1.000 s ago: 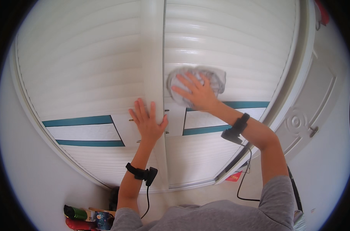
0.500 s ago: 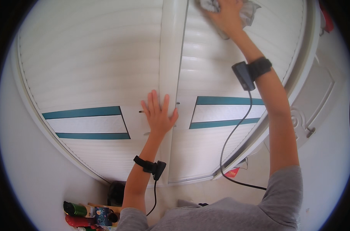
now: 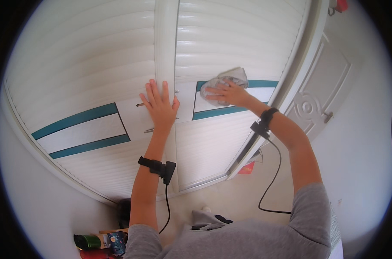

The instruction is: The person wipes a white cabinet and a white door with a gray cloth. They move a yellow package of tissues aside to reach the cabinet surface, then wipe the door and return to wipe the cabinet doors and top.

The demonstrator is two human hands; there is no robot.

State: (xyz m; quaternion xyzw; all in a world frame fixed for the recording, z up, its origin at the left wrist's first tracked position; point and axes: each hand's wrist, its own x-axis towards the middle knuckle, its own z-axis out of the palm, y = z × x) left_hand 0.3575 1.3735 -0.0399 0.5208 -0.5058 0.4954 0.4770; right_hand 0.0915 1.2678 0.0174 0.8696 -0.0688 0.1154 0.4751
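My left hand lies flat with spread fingers against the white upright frame between two ribbed sliding doors. Beneath my right hand a crumpled grey cloth is pressed on the right door. The cloth covers part of that door's white panel and its upper teal stripe. A matching band with teal stripes crosses the left door. Both my wrists wear black straps with a small cabled box.
A panelled white door with a handle stands at the right. On the floor near the door track is a red item. A green cylindrical container and other goods are stacked at the lower left, beside the wall.
My right hand has come down the right door with the cloth, from the top onto the teal-striped band. My left hand stays on the frame. The whole view has shifted a little.
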